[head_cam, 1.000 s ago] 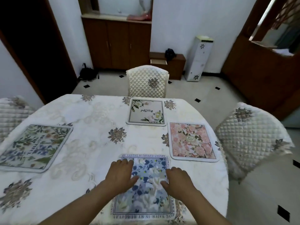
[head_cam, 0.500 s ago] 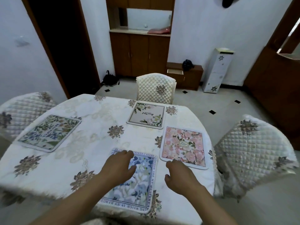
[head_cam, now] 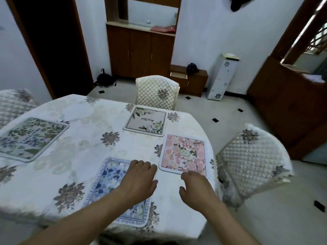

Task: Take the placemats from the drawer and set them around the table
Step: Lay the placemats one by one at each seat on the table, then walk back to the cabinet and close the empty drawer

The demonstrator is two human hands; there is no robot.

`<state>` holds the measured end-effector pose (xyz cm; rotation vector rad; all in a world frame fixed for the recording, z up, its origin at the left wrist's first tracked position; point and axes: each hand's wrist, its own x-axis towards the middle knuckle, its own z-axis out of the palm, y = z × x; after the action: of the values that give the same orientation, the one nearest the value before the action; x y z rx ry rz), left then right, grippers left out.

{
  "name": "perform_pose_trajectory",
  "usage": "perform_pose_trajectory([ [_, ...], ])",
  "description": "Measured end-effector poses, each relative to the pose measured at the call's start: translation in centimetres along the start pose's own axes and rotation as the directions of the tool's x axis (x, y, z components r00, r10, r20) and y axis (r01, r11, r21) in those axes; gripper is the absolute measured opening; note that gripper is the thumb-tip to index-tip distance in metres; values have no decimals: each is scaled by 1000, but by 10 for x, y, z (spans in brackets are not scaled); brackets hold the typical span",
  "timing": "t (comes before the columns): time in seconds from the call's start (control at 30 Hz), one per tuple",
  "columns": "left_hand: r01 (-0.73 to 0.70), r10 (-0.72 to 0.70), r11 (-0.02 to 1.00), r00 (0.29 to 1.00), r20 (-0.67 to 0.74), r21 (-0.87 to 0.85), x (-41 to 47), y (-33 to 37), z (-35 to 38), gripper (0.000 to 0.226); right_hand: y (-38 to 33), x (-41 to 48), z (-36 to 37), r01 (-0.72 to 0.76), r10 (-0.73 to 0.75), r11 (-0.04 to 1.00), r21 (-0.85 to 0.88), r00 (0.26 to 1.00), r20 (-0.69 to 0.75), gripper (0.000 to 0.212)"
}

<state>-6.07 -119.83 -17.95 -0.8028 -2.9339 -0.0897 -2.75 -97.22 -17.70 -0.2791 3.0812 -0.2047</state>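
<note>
Several floral placemats lie flat on the round table (head_cam: 85,151) with its white patterned cloth. A blue-flowered placemat (head_cam: 109,179) lies at the near edge, and my left hand (head_cam: 139,179) rests palm down on its right part. My right hand (head_cam: 196,188) hovers over the bare cloth just right of it, fingers slightly curled, holding nothing, close to the near corner of the pink placemat (head_cam: 184,153). A cream placemat (head_cam: 146,121) lies at the far side by a chair. A green-and-blue placemat (head_cam: 29,137) lies at the left.
Quilted white chairs stand at the far side (head_cam: 157,91), at the right (head_cam: 251,161) and at the far left (head_cam: 12,105). A brown cabinet (head_cam: 139,50) and a low unit with an open drawer (head_cam: 178,76) stand against the back wall.
My right hand has come off the blue placemat and now sits over the cloth to its right. The view has shifted, so the table appears further left and lower.
</note>
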Motion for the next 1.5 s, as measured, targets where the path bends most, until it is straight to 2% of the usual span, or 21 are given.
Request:
perform_pose_trajectory([
  [0.17, -88, 88, 996, 996, -19, 25, 31, 55, 0, 38, 47, -20, -9, -43, 40, 997, -71, 998, -43, 28],
  [0.33, -116, 118, 992, 992, -47, 44, 85, 130, 4, 34, 130, -34, -18, -76, 72, 996, -46, 993, -95, 25],
  [0.63, -97, 97, 995, 995, -1, 31, 197, 334, 16, 36, 342, -88, -61, -110, 108, 994, -17, 988, -108, 28],
  [0.77, -105, 105, 994, 994, -8, 12, 239, 391, 14, 37, 414, -102, -79, -138, 140, 990, 18, 982, -126, 20],
  [1.07, -89, 87, 995, 996, -27, -52, 333, 431, 31, 31, 522, -69, -95, -152, 151, 988, 5, 982, -115, 10],
  [1.23, -45, 40, 995, 998, -56, -88, 417, 445, 43, 35, 588, -15, -114, -152, 147, 988, -27, 979, -141, 14],
  [1.5, -93, 86, 987, 995, -58, -130, 557, 486, 53, 36, 701, 50, -140, -215, 209, 977, -15, 961, -181, 13],
])
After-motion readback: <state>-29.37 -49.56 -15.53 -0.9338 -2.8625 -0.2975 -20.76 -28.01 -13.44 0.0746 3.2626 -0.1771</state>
